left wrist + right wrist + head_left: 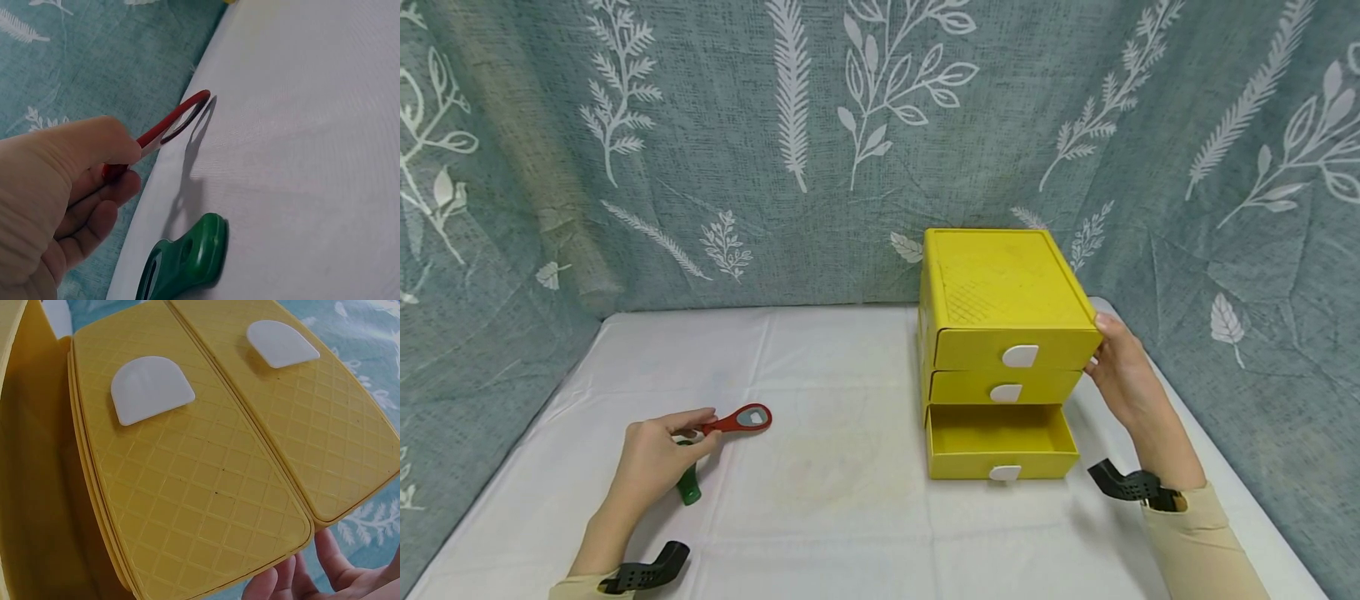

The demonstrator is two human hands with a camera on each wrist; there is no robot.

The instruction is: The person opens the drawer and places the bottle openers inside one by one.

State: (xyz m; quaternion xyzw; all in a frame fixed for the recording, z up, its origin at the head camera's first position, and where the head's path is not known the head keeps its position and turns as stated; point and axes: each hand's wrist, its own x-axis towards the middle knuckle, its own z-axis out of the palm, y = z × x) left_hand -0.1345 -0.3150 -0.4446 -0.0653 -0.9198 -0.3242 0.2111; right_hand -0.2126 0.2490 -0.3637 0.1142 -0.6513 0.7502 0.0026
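My left hand [658, 458] pinches the handle of a red bottle opener [752, 417] between thumb and fingers. Its oval metal-lined end points right, and the left wrist view shows it tilted over its own shadow. Below that hand a green plastic tool [194, 256] lies on the cloth, partly covered by the hand in the head view. My right hand [1123, 371] rests its fingers against the right side of a yellow drawer unit [1000, 283], near the upper front corner. The bottom drawer [1000, 467] is pulled out, and its visible inside is bare.
The two upper drawers, with white tabs [1020, 357], are closed. A white cloth [835, 517] covers the table. Patterned blue-green curtain [737, 125] hangs behind and along both sides, close to the right of the drawer unit.
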